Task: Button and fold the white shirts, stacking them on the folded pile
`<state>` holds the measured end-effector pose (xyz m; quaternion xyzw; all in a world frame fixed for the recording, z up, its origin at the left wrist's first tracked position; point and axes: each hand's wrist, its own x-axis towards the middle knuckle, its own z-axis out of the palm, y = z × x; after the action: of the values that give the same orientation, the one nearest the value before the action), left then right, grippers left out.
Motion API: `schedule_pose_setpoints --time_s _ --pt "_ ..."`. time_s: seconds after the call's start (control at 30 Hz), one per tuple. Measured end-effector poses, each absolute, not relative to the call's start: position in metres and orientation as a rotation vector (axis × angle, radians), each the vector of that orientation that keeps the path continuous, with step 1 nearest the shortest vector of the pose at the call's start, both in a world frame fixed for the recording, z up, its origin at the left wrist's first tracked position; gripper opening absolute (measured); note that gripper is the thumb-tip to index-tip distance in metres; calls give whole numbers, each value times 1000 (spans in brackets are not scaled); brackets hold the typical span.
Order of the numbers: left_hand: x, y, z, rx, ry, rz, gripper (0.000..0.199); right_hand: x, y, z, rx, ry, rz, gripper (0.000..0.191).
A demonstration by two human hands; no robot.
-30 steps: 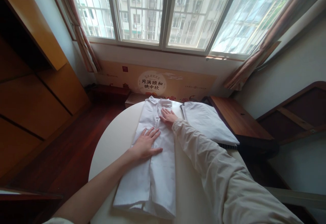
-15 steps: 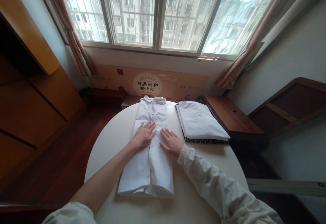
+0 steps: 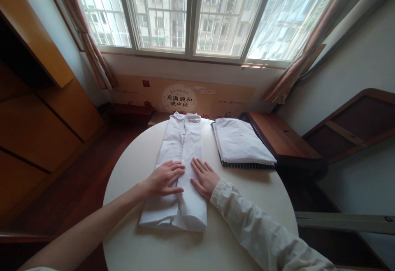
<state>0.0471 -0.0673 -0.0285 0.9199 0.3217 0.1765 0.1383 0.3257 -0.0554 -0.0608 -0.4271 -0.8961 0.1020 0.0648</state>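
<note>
A white shirt (image 3: 191, 139), folded into a long narrow shape with its collar at the far end, lies on the round white table (image 3: 126, 180). My left hand (image 3: 165, 177) rests palm down on the shirt's left half, thumb apart from the fingers, fingertips near the middle line. Flat on the right half is my right hand (image 3: 205, 177), its fingers spread. Neither hand grips the cloth. The shirt's near end shows slightly raised, loose edges.
Folded white cloth (image 3: 240, 141) lies on dark striped cloth (image 3: 249, 165) at the table's right side. Beyond the table's right edge stands a brown wooden cabinet (image 3: 277, 135). A printed banner (image 3: 216, 96) hangs below the window.
My left hand has moved nearer along the shirt and turned more sideways. My right hand has shifted slightly left and nearer. The view has shifted a little.
</note>
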Motion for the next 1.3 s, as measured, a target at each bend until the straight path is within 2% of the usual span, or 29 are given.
schedule_pose_setpoints --time_s 0.07,0.17,0.4,0.67,0.83,0.9,1.03,1.13,1.2,1.3 --pt "48 -79 -23 2661 843 566 65 326 -55 -61 -1288 -2705 312 77" --pt "60 -96 -24 2706 715 608 74 326 -55 -63 -1282 -2695 304 77" --pt "86 -112 -32 2829 775 388 25 326 -55 -66 -1268 -2693 298 78" --pt "60 -101 -9 2553 429 409 8 327 -58 -61 -1262 -2702 328 81" --pt "63 -73 -12 2511 943 651 24 332 -68 -53 -1206 -2750 391 88" --pt "67 -52 -21 2527 1178 718 39 335 -77 -51 -1182 -2764 418 91" --pt "78 -7 -44 2526 1458 580 66 343 -97 -54 -1161 -2764 417 95" --pt "89 14 -57 2528 1477 481 71 350 -106 -54 -1173 -2754 391 96" --pt "96 21 -63 2543 1433 486 70 355 -103 -48 -1157 -2740 386 89" --pt "101 24 -65 2514 1391 652 81 359 -78 -32 -1162 -2647 347 62"
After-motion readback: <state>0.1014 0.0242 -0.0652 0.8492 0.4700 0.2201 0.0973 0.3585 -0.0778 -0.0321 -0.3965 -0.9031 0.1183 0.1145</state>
